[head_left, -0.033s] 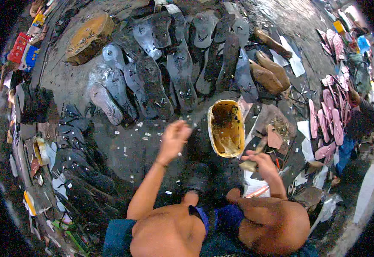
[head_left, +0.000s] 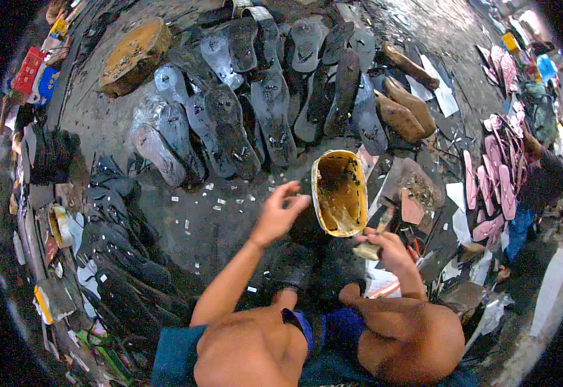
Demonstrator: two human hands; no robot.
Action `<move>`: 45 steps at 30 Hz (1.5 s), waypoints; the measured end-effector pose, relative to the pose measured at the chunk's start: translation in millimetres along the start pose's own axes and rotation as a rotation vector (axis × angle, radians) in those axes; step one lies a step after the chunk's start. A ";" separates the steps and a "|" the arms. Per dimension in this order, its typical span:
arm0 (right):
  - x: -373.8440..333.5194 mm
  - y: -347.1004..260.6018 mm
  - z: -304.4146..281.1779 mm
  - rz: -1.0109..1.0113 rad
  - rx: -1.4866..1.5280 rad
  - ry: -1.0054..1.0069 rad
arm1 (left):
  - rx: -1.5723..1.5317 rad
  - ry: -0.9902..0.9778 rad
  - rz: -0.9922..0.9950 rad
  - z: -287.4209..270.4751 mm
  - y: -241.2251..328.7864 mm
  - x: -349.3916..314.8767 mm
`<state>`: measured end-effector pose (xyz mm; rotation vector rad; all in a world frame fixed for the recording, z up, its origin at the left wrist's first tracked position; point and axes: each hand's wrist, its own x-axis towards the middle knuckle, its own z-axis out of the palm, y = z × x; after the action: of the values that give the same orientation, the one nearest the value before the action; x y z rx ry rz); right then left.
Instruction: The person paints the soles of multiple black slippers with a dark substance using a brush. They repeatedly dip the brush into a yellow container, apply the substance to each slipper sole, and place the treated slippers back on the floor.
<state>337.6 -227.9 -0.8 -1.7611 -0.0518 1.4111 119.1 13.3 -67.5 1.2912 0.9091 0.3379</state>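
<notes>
My left hand [head_left: 280, 214] hovers just left of a yellow tub [head_left: 316, 193], its fingers curved and apart, with nothing visible in them. The tub has a pale, crusted rim and brown residue inside. At the tub's lower right, my right hand [head_left: 391, 249] is closed round a brush [head_left: 366, 251] whose pale end points down and left. Beyond the tub lie rows of dark sandal soles [head_left: 272, 122], several with small dark bits on top. A pair of brown wooden shoe lasts [head_left: 403, 119] rests right of them.
A round wooden block [head_left: 141, 55] stands at the far left. Dark straps and soles [head_left: 127, 258] are piled on my left. Pink sandals [head_left: 506, 190] lie at the right, near a dusty flat slab [head_left: 417, 187]. White scraps [head_left: 219, 204] dot the floor.
My left hand has moved right, closer to the tub, and its fingers have spread. My right hand has shifted slightly left with the brush.
</notes>
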 end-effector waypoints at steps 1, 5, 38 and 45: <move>6.7 6.9 14.0 0.013 0.137 -0.061 | 0.143 0.045 0.175 18.7 6.3 0.4; 5.3 -11.7 36.6 -0.020 0.203 0.042 | 0.116 0.112 0.055 40.2 -9.9 -12.7; -0.3 -73.6 40.6 -0.589 -1.207 0.252 | 0.777 0.128 0.075 -79.0 -96.9 -210.8; -8.9 -54.7 33.0 -0.518 -1.229 0.196 | 0.821 -0.012 0.341 -40.6 -58.4 -133.3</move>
<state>332.4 -178.7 40.5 -2.5292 -1.4082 0.7905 -9.1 -66.6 -69.7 2.2146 0.8404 0.2202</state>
